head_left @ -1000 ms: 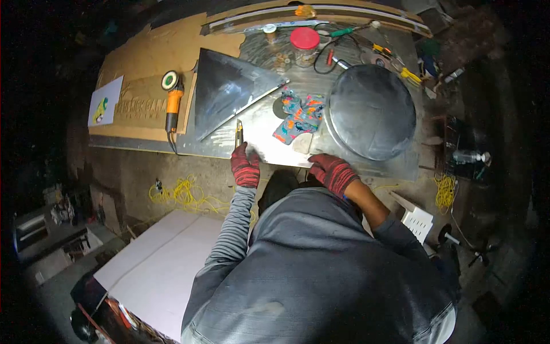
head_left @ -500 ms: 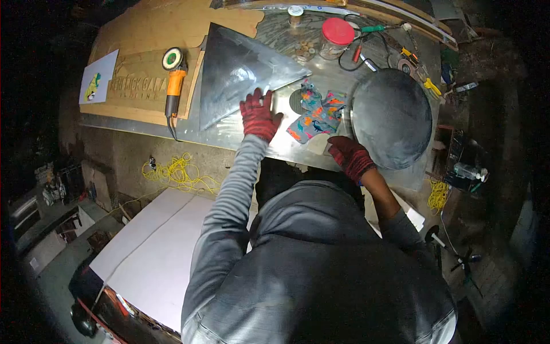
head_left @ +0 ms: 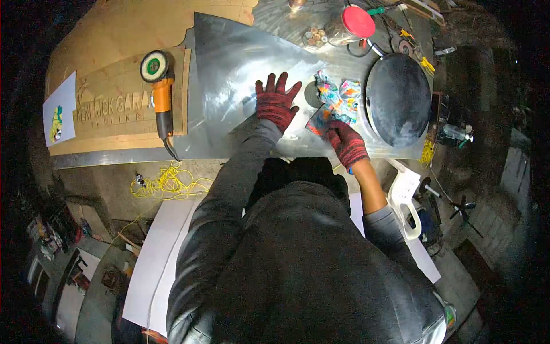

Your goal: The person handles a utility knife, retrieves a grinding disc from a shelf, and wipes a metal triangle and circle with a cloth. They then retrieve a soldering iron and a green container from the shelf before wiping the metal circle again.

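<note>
My left hand (head_left: 277, 102), in a red and black glove, lies flat with fingers spread on the dark triangular metal sheet (head_left: 229, 63). My right hand (head_left: 347, 144), gloved alike, has its fingers curled at the lower edge of a patterned cloth (head_left: 344, 100); whether they grip the cloth or something small is hidden. Right of the cloth lies a round dark disc (head_left: 399, 100). An orange angle grinder (head_left: 162, 94) rests on the brown board at the left.
A red-lidded jar (head_left: 358, 22) and a pile of small round pieces (head_left: 315, 37) sit at the back. Pliers with yellow handles (head_left: 427, 65) lie at the back right. A yellow cord (head_left: 169, 182) is on the floor, and a white chair (head_left: 404, 192) stands beside my right arm.
The view has shifted. My left hand has moved further onto the metal sheet, its fingers spread wider. My right hand has come up to the cloth's lower edge.
</note>
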The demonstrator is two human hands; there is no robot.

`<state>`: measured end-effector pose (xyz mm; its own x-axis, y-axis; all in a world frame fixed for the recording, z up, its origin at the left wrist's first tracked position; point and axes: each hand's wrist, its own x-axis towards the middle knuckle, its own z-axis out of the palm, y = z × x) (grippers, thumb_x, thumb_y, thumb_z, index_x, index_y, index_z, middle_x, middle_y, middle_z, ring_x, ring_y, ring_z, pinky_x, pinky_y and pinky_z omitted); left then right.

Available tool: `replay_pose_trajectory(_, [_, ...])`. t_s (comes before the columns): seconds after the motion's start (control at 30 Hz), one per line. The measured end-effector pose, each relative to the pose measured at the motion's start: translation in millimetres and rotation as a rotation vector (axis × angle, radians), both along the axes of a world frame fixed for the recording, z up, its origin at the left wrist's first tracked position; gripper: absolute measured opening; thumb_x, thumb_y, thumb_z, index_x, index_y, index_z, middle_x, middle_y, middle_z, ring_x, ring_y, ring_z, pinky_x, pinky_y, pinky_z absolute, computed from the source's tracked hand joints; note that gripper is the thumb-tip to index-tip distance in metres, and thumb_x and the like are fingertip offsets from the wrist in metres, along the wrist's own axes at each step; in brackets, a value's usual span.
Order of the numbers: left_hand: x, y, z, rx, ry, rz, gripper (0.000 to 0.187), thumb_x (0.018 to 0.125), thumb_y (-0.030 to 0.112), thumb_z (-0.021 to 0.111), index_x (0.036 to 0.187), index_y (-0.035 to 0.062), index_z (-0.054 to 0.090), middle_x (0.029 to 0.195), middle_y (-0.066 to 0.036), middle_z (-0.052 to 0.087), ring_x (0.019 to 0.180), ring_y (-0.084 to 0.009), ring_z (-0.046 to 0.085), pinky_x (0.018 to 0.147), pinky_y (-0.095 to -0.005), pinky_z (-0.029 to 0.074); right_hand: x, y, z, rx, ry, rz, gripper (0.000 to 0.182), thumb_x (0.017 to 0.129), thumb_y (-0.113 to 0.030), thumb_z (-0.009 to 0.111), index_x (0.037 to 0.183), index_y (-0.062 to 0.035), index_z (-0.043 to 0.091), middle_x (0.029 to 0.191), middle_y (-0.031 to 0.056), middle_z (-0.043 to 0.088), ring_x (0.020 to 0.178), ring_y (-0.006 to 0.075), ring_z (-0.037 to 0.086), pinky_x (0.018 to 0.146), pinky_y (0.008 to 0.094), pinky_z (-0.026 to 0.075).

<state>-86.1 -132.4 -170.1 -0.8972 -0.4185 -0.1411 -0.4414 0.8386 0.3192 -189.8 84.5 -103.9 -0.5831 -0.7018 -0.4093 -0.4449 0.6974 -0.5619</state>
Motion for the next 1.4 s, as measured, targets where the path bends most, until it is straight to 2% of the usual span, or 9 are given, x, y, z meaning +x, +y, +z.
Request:
replay_pose_trajectory(0.17, [27.0, -13.7, -7.4, 0.043, 0.015, -0.064, 0.067, 0.081, 0.044, 0.064, 0.142, 0.0276, 0.04, 0.15, -0.013, 0.029, 0.137, -0.0372, 0.028, 0.11, -0.0588, 0.018, -23.5, -16.6, -10.7, -0.051, -0.09, -0.249, 0.024, 0.086, -0.014, 0.06, 0.11, -0.0065, 0.061, 0.1, 0.0171, 0.066, 0.086, 0.0349, 0.064, 0.077, 0.0384, 0.051])
replay_pose_trajectory(0.23, [40.5, -20.6, -6.8, 0.074, 0.01, -0.014, 0.067, 0.081, 0.043, 0.065, 0.141, 0.024, 0.041, 0.15, -0.015, 0.028, 0.136, -0.0366, 0.029, 0.11, -0.0582, 0.018, -41.3, -18.4, -37.0, -0.065, 0.317, -0.089, 0.03, 0.084, -0.019, 0.064, 0.113, -0.0121, 0.06, 0.101, 0.0145, 0.065, 0.089, 0.0336, 0.063, 0.08, 0.0419, 0.05])
replay_pose_trajectory(0.47, [111.1, -89.4, 38.9, 0.124, -0.019, 0.526, 0.055, 0.08, 0.032, 0.067, 0.127, 0.0056, 0.054, 0.128, -0.024, 0.051, 0.118, -0.0382, 0.049, 0.102, -0.0485, 0.038, -68.2, -52.5, -60.7, 0.368, 0.586, 0.056, 0.041, 0.075, -0.03, 0.071, 0.113, -0.0196, 0.061, 0.105, 0.0127, 0.065, 0.094, 0.032, 0.063, 0.082, 0.0446, 0.051])
replay_pose_trajectory(0.6, [171.8, -96.2, -52.5, -0.125, 0.383, 0.679, 0.064, 0.084, 0.035, 0.068, 0.133, 0.0017, 0.045, 0.124, -0.023, 0.054, 0.114, -0.0408, 0.052, 0.095, -0.0449, 0.044, -92.7, -35.4, -87.6, 0.369, 0.552, 0.056, 0.031, 0.073, -0.032, 0.071, 0.102, -0.0191, 0.069, 0.093, 0.0142, 0.069, 0.089, 0.0362, 0.065, 0.075, 0.0453, 0.052])
replay_pose_trajectory(0.73, [203.1, -96.1, -149.8, 0.247, 0.3, 0.606, 0.069, 0.088, 0.04, 0.063, 0.135, -0.0048, 0.039, 0.125, -0.026, 0.053, 0.112, -0.0442, 0.053, 0.095, -0.0455, 0.045, -90.8, -51.5, -25.3, 0.177, 0.37, -0.177, 0.034, 0.083, -0.031, 0.069, 0.106, -0.0065, 0.066, 0.099, 0.0194, 0.068, 0.09, 0.0372, 0.065, 0.079, 0.042, 0.049])
replay_pose_trajectory(0.83, [213.6, -99.5, -172.6, 0.322, 0.139, 0.536, 0.072, 0.086, 0.039, 0.065, 0.137, -0.0029, 0.036, 0.128, -0.029, 0.051, 0.113, -0.0461, 0.053, 0.094, -0.0467, 0.046, -68.8, -81.6, 2.8, -0.258, 0.084, -0.357, 0.035, 0.092, -0.022, 0.063, 0.117, 0.0019, 0.059, 0.105, 0.0187, 0.068, 0.097, 0.0209, 0.064, 0.085, 0.032, 0.047])
replay_pose_trajectory(0.93, [204.7, -96.2, -120.8, 0.218, 0.016, 0.37, 0.079, 0.079, 0.04, 0.071, 0.139, 0.0032, 0.035, 0.128, -0.032, 0.048, 0.112, -0.0486, 0.053, 0.092, -0.0484, 0.048, -63.0, -93.2, -75.1, -0.334, 0.135, -0.084, 0.034, 0.091, -0.02, 0.061, 0.119, -0.0018, 0.058, 0.101, 0.0199, 0.068, 0.094, 0.0255, 0.066, 0.083, 0.0355, 0.049])
replay_pose_trajectory(1.1, [198.9, -97.2, -102.5, 0.102, 0.006, 0.211, 0.093, 0.065, 0.044, 0.081, 0.139, 0.0091, 0.038, 0.127, -0.037, 0.045, 0.107, -0.0517, 0.054, 0.088, -0.0503, 0.05, -0.5, -196.3, -58.7, 0.256, 0.186, 0.04, 0.03, 0.09, -0.038, 0.055, 0.097, -0.0089, 0.057, 0.091, 0.0199, 0.066, 0.084, 0.0406, 0.064, 0.073, 0.0509, 0.048])
replay_pose_trajectory(1.4, [200.6, -90.3, -133.4, 0.296, 0.234, 0.529, 0.062, 0.089, 0.044, 0.062, 0.136, 0.0079, 0.044, 0.097, -0.02, 0.065, 0.095, -0.035, 0.062, 0.078, -0.0463, 0.051, 52.9, -208.9, -96.9, 0.214, 0.357, 0.387, 0.027, 0.09, -0.03, 0.051, 0.105, -0.0091, 0.058, 0.09, 0.0214, 0.066, 0.084, 0.0394, 0.065, 0.069, 0.0498, 0.051])
